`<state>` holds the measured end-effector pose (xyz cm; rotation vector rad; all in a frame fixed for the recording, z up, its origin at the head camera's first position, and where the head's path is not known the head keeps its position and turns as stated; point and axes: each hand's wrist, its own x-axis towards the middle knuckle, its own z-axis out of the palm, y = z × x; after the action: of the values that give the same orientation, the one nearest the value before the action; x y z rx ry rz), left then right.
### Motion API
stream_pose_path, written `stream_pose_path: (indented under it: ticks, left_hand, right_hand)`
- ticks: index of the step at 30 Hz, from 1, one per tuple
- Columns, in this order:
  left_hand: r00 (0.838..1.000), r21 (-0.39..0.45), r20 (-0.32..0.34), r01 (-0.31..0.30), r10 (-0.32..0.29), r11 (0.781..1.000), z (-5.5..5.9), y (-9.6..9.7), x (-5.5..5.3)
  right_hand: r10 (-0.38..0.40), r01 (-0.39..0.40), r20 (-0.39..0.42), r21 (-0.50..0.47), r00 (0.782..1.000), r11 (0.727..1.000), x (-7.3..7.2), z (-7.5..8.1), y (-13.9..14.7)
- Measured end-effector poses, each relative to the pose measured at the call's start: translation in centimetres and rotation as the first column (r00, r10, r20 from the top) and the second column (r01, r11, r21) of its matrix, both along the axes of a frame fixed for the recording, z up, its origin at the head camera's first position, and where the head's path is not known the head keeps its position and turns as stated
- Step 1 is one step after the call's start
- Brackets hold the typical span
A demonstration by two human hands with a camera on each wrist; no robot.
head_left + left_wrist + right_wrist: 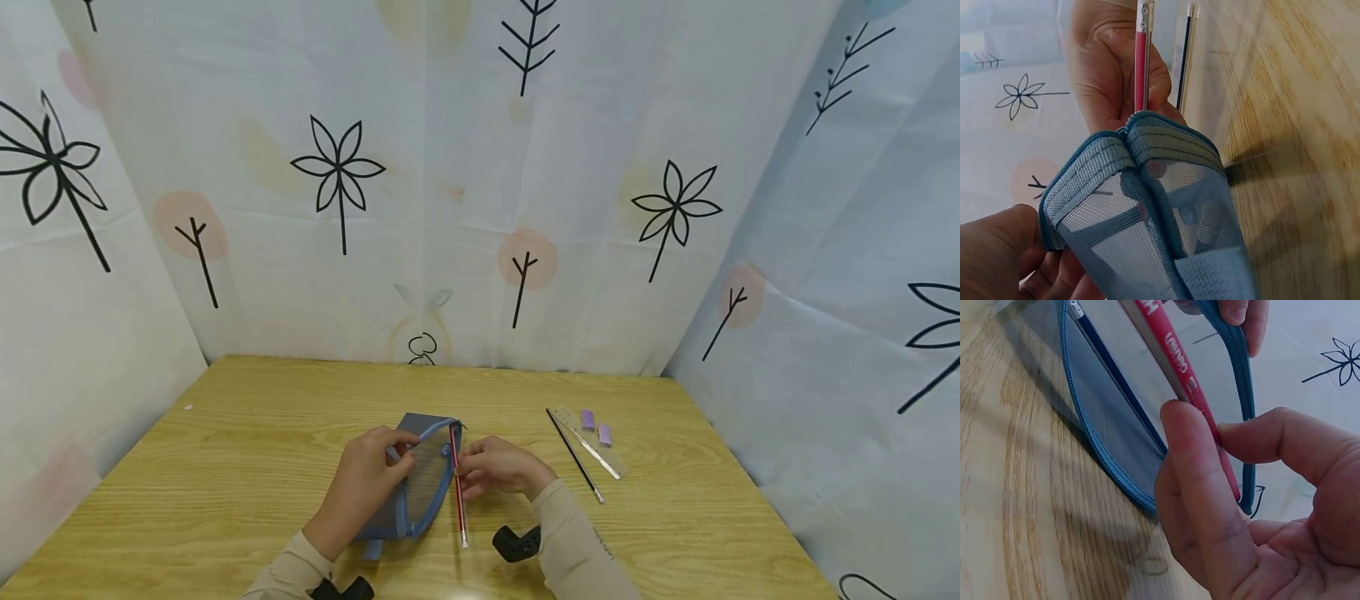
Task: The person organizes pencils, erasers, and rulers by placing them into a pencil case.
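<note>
A blue-grey mesh zip pencil case [384, 518] lies on the table with its zip open. My left hand [366, 473] pinches the left edge of its mouth, also visible in the left wrist view. My right hand [501, 467] holds a red pencil [461, 508] between thumb and fingers at the mouth's right side; its metal eraser end points toward me. In the right wrist view, the red pencil [1179, 362] crosses in front of the opening, and a dark blue pencil [1119, 375] shows in the case. How far the red pencil reaches inside cannot be told.
Right of the hands lie a black pencil [574, 455], a clear ruler [600, 457] and two purple erasers [587, 419]. A black wrist device [516, 544] sits by the right sleeve. Patterned cloth [427, 183] hangs behind the wooden table [247, 467] and at its sides.
</note>
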<state>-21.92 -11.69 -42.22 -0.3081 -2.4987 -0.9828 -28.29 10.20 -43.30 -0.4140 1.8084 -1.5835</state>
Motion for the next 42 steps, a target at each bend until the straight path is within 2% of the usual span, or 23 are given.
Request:
stream_pose_path:
  ticks: [5, 12, 21, 37, 42]
  left_hand:
    - [1.000, 0.005, 0.012, 0.010, -0.010, 1.000, -0.1, 0.1, 0.1]
    - [1.000, 0.001, -0.005, 0.030, -0.030, 1.000, -0.3, 0.2, 0.1]
    - [0.999, -0.003, -0.010, 0.044, -0.044, 0.999, -0.3, 0.3, 0.1]
    - [0.998, -0.002, 0.009, 0.060, -0.060, 0.998, -0.1, 0.5, 0.3]
    - [0.997, 0.007, 0.034, 0.073, -0.073, 0.997, -0.2, 0.5, 0.4]
  right_hand:
    - [-0.008, 0.008, 0.011, -0.028, 1.000, 1.000, -0.1, -0.2, -0.2]
    - [-0.037, 0.038, 0.010, -0.054, 0.999, 0.998, 0.2, -0.4, -0.9]
    - [-0.105, 0.104, 0.003, -0.075, 0.995, 0.992, 0.6, -0.7, -2.0]
    - [-0.218, 0.217, 0.008, -0.145, 0.976, 0.965, 1.2, -1.1, -3.3]
    - [-0.273, 0.270, 0.000, -0.150, 0.962, 0.951, 1.6, -1.0, -3.7]
